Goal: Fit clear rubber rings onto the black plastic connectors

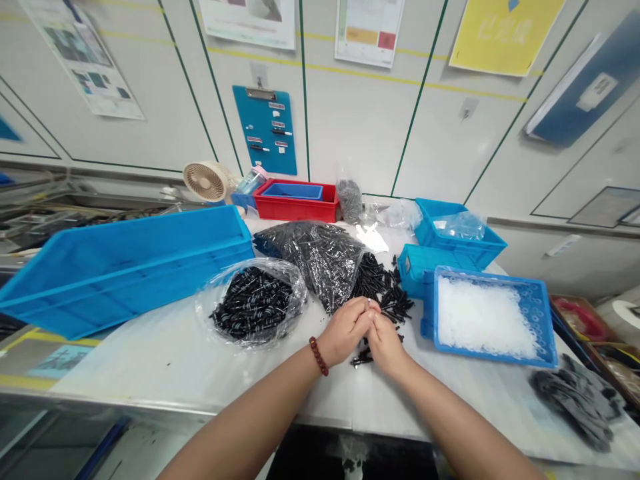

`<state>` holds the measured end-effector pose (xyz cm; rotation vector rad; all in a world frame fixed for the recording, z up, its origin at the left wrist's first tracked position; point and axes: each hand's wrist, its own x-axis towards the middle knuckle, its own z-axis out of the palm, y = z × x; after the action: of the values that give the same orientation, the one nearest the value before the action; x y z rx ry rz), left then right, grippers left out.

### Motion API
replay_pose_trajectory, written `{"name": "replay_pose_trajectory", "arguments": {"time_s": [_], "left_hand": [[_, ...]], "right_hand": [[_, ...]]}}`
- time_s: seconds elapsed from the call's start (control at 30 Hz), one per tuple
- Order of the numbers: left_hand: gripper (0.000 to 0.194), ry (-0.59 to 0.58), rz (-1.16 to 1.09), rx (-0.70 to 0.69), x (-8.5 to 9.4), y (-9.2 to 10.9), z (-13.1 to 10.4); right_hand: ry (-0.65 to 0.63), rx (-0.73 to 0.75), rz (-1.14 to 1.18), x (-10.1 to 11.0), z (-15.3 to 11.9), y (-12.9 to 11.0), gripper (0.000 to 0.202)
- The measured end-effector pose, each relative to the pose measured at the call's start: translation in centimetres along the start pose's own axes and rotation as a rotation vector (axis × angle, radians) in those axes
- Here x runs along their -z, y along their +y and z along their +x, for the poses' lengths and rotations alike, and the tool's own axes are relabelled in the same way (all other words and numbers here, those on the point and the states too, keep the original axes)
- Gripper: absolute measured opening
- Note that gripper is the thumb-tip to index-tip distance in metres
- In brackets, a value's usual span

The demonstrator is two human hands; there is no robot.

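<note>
My left hand (346, 331), with a beaded bracelet (319, 356) on its wrist, meets my right hand (386, 343) over the table. The fingers of both are closed and pressed together at the tips. What they pinch is too small and covered to make out. Just behind and beneath them lies a loose pile of thin black parts (380, 283), a few more showing below the hands. A big clear bag of black parts (320, 257) leans behind the pile. To the left, an open plastic bag (255, 303) holds black parts with pale rings on them.
A blue bin of small clear rings (487, 320) stands right of my hands, with dark gloves (575, 400) nearby. Other blue bins (440, 260) sit behind it. A long blue bin (135, 267) lies at the left. Along the back are a red bin (297, 210) and a fan (206, 182).
</note>
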<state>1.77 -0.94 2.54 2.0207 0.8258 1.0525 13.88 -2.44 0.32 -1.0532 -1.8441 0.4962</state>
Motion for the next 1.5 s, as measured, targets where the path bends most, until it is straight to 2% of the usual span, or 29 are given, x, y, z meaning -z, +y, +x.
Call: {"name": "replay_pose_trajectory", "arguments": {"time_s": [0.37, 0.83, 0.93, 1.03, 1.13, 1.2, 1.27, 1.37, 1.43, 1.5], "left_hand": [[0.027, 0.033, 0.042, 0.014, -0.4, -0.4, -0.3], [0.028, -0.086, 0.037, 0.066, -0.4, -1.9, -0.3], [0.033, -0.101, -0.006, 0.04, -0.3, -2.0, -0.3], [0.043, -0.039, -0.033, 0.042, -0.2, -1.8, -0.5], [0.05, -0.06, 0.04, 0.094, -0.3, -1.4, -0.5], [0.039, -0.15, 0.078, 0.123, -0.4, -1.3, -0.3], [0.025, -0.181, 0.086, 0.142, -0.3, -1.4, -0.1], [0.03, -0.052, 0.047, 0.216, 0.4, -1.9, 0.0], [0.037, 0.051, 0.012, 0.287, 1.1, -1.8, -0.1], [0.037, 0.127, 0.034, 0.286, 1.8, -1.3, -0.1]], "right_hand": [[-0.018, -0.022, -0.024, -0.4, -0.4, 0.3, 0.034], [-0.077, -0.139, -0.045, -1.0, -1.4, 2.0, 0.037], [-0.052, -0.147, 0.029, -0.4, -1.1, 1.7, 0.037], [0.025, -0.156, 0.119, 0.9, -0.5, 1.4, 0.035], [0.093, -0.302, 0.267, 2.2, -0.2, 1.4, 0.037], [0.088, -0.374, 0.389, 2.9, 0.0, 1.7, 0.041], [0.062, -0.376, 0.422, 3.3, 0.1, 2.2, 0.044], [0.078, -0.28, 0.152, 3.7, 0.3, 2.4, 0.045], [0.163, -0.151, -0.154, 3.9, 0.1, 1.7, 0.044], [0.25, 0.035, -0.389, 4.1, -0.1, 0.3, 0.033]]}}
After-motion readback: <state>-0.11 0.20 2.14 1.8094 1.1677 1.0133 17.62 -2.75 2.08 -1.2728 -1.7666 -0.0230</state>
